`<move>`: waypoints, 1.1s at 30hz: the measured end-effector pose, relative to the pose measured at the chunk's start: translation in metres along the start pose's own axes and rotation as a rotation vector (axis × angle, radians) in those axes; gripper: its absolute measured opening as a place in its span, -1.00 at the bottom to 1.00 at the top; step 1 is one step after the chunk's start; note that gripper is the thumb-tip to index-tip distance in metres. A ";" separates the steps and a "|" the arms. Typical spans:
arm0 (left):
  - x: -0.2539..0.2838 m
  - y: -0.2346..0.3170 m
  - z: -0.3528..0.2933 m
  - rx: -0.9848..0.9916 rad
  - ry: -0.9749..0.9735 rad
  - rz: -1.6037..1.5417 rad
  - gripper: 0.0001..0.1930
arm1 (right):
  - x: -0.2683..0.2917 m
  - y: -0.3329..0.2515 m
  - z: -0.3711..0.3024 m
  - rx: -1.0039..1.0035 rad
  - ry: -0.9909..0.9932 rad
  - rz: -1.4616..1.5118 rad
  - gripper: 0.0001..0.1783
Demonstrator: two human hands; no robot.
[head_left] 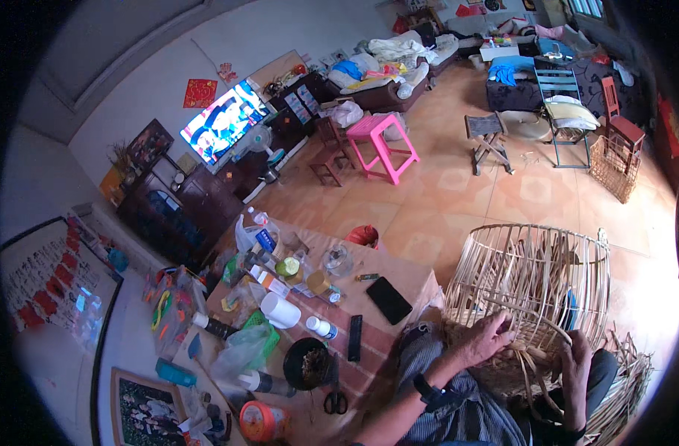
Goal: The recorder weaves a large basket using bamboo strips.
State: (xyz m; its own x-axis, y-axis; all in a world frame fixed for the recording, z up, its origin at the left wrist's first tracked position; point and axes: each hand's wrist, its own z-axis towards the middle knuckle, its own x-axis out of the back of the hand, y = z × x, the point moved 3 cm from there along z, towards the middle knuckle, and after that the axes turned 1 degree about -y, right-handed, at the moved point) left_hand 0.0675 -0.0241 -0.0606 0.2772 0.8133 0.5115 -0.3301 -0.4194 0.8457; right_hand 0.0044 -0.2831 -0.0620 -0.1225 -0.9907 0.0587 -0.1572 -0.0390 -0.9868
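Observation:
A partly woven bamboo basket (529, 256), with open-spaced upright ribs, lies in front of my lap at the lower right. My left hand (490, 336), a dark watch on its wrist, has its fingers curled onto the basket's near edge and grips the weave there. On the other side of that edge, my right hand (575, 355) pinches a curved bamboo strip (544, 320) that arcs between the hands. Loose strip ends (531, 372) hang below, between my hands. The right fingertips are partly hidden.
Left of me stands a table with a black phone (388, 300), a remote control (355, 338), a black bowl (307, 363), scissors (335, 402) and several bottles. Loose bamboo strips (628, 383) lie at the right. Beyond are a pink stool (377, 130) and a folding stool (486, 128).

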 end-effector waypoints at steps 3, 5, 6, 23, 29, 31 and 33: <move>0.014 -0.004 -0.001 0.123 -0.300 -0.103 -0.64 | -0.003 0.006 0.000 0.163 0.047 -0.203 -0.81; 0.018 -0.002 0.003 0.156 -0.342 -0.106 -0.66 | -0.005 0.006 0.000 0.180 0.031 -0.317 -0.79; 0.019 0.001 0.006 0.122 -0.360 -0.162 -0.68 | -0.007 0.005 0.002 0.153 -0.042 -0.412 -0.75; 0.024 0.065 -0.022 -0.207 0.170 0.262 -0.70 | 0.047 0.003 -0.024 -0.019 -0.044 0.436 -0.63; 0.005 0.073 -0.013 -0.346 0.084 0.388 -0.66 | 0.062 0.019 -0.031 -0.124 0.139 0.416 -0.63; -0.001 0.074 -0.011 -0.348 0.062 0.481 -0.65 | 0.048 0.019 -0.050 -0.275 0.027 0.104 -0.62; -0.006 0.075 -0.013 -0.379 0.093 0.503 -0.64 | 0.022 0.010 -0.064 -0.029 -0.151 -0.232 -0.58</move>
State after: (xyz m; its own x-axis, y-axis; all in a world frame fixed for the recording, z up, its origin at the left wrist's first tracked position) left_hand 0.0296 -0.0554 -0.0021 -0.0683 0.5928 0.8025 -0.7005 -0.6012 0.3844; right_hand -0.0624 -0.2970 -0.0611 0.0676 -0.9641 0.2569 -0.1918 -0.2652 -0.9449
